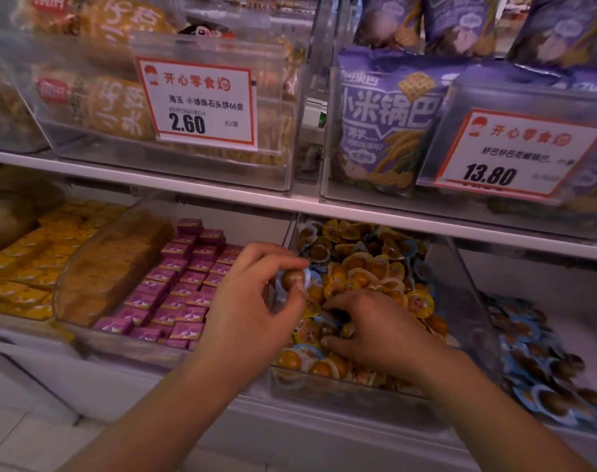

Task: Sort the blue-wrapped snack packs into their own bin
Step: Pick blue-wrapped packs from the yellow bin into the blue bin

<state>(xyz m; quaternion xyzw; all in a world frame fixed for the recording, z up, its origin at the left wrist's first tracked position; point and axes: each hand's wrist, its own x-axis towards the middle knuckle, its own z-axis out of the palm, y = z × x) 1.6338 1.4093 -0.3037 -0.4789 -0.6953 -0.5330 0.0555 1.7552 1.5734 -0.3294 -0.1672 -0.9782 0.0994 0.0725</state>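
Blue-wrapped snack pack [294, 279], round and brown at its centre, pinched between thumb and fingertips of left hand [253, 301], raised just above the near-left corner of the clear mixed bin [467, 321]. Inside that bin, heap of yellow-wrapped packs [365, 270] with a few blue-rimmed ones scattered through. Right hand [375, 332] palm-down on the heap toward the bin's near side, fingers curled into the packs with thumb tucked under; whether anything is gripped, impossible to tell. Right of the mixed bin, just beside it, second bin of blue-wrapped packs [542, 366], dark brown centres showing. Left of the mixed bin, bin of small purple boxes [178, 284] in rows; further left, yellow boxes [28, 264] behind a curved clear panel. Above the mixed bin, white shelf edge [222, 194]; over it, purple snack bags [389, 127] with price tag reading 13.80 [515, 155], and up-left, orange bags behind price tag reading 2.60 [198, 103].
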